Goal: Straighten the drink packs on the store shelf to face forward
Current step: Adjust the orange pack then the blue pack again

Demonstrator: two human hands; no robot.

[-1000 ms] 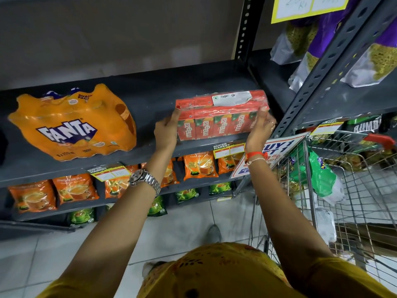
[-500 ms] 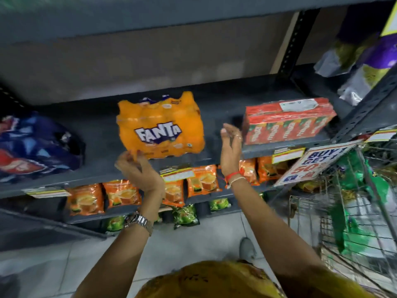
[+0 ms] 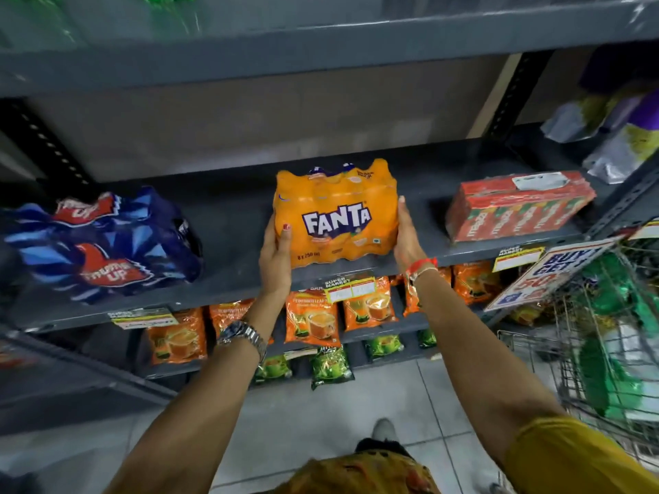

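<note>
An orange Fanta pack (image 3: 335, 212) stands upright at the middle of the grey shelf (image 3: 235, 279), its logo facing me. My left hand (image 3: 276, 254) grips its left side with the thumb on the front. My right hand (image 3: 406, 237) presses flat against its right side. A red Maaza carton pack (image 3: 517, 208) lies at the right end of the same shelf, front toward me. A blue Thums Up pack (image 3: 103, 244) lies tilted at the left end.
Orange tea pouches (image 3: 310, 319) and green pouches (image 3: 331, 365) fill the lower shelves. A wire shopping cart (image 3: 606, 351) with green packets stands at the right. A promo sign (image 3: 549, 272) hangs off the shelf edge. Another shelf (image 3: 321, 48) runs overhead.
Both hands left the red Maaza pack and moved left to the Fanta pack. They now hold it on both sides, and it stands upright facing me instead of lying tilted.
</note>
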